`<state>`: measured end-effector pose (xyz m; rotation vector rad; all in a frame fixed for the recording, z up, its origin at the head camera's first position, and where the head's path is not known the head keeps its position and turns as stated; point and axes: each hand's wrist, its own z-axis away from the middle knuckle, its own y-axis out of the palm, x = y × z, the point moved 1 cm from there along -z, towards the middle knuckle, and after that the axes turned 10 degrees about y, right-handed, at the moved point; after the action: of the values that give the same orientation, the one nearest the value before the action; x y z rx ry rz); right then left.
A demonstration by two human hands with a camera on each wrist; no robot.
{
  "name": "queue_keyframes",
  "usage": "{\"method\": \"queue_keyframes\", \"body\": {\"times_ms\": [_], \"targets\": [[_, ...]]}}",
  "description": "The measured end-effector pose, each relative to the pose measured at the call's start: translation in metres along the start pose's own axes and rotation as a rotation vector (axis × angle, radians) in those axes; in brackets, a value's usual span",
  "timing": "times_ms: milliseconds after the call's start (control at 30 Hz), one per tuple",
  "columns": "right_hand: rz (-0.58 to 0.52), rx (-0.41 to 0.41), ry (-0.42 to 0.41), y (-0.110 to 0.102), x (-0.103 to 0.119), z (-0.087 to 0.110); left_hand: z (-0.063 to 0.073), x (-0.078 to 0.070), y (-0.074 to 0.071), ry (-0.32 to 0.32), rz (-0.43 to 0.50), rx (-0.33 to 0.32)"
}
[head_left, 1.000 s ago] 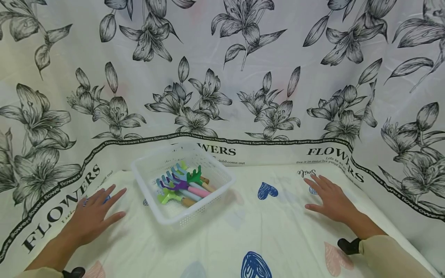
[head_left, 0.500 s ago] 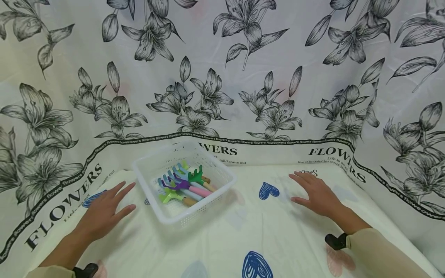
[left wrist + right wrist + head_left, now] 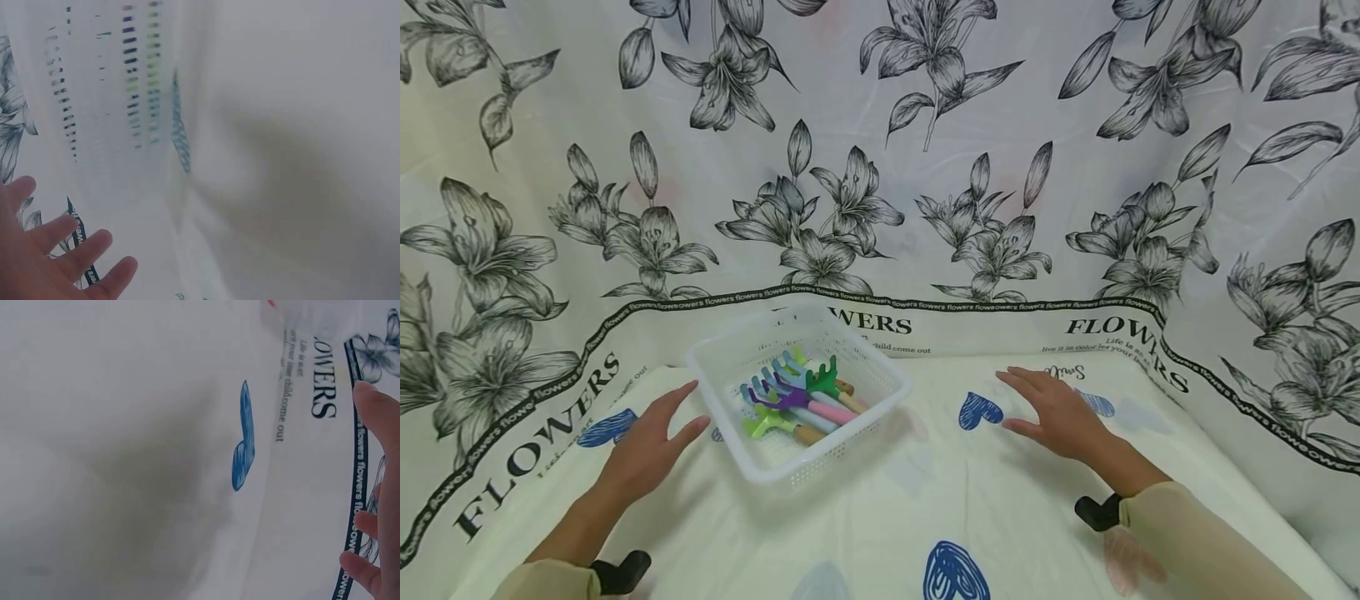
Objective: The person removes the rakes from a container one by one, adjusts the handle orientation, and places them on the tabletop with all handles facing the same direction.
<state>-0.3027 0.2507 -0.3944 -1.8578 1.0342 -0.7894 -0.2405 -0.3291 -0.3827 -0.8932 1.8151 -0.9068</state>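
Note:
A white perforated plastic basket (image 3: 850,442) stands left of centre on the cloth. In it lie several small toy garden rakes: a purple rake (image 3: 786,396) with a pink handle, a green rake (image 3: 822,379), a lime-green one (image 3: 766,423) with a tan handle, and light blue ones partly covered by the others. My left hand (image 3: 643,450) is just left of the basket, fingers spread and holding nothing; the left wrist view shows its fingers beside the basket's slotted wall (image 3: 106,94). On the right, my right hand (image 3: 1060,417) hovers over the cloth with extended fingers, holding nothing.
A white cloth (image 3: 880,533) with blue and pink hearts covers the table. Behind and along both sides hangs a white curtain (image 3: 880,217) printed with black lilies and lettering. A black wrist strap (image 3: 621,573) sits at each sleeve cuff.
Both hands have moved inward: the left hand to the right, up close to the basket, and the right hand to the left. The basket and rakes stay put.

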Motion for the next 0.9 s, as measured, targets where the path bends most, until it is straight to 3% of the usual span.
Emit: {"method": "queue_keyframes", "body": {"times_ms": [167, 333, 633, 900], "targets": [[-0.024, 0.013, 0.009, 0.002, 0.007, -0.007, -0.014, -0.009, 0.011, -0.099, 0.076, -0.005], [-0.043, 0.042, 0.01, 0.004, 0.02, -0.014, -0.023, -0.015, 0.019, -0.158, 0.147, -0.012], [-0.079, 0.085, 0.018, 0.011, 0.043, -0.025, -0.024, -0.018, 0.028, -0.227, 0.243, -0.055], [-0.217, 0.102, 0.043, 0.016, 0.07, -0.037, -0.024, -0.022, 0.039, -0.291, 0.309, -0.109]]}}
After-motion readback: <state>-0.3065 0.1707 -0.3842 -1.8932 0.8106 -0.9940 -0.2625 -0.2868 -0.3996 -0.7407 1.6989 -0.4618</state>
